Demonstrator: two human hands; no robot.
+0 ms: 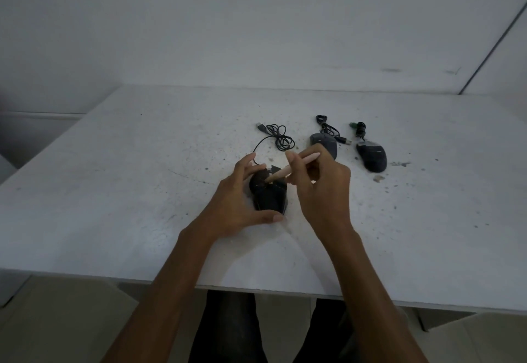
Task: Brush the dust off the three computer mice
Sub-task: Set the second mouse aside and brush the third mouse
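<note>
The left hand cups the black mouse steady while the right hand pinches the brush over it (light outward strokes advised).

The left forearm and right forearm are slim and bare from the bottom of the view up to the wrists; the left hand and right hand are bare too, with long, thin fingers and short nails; below the desk edge, both legs wear dark, near-black trousers.
</note>
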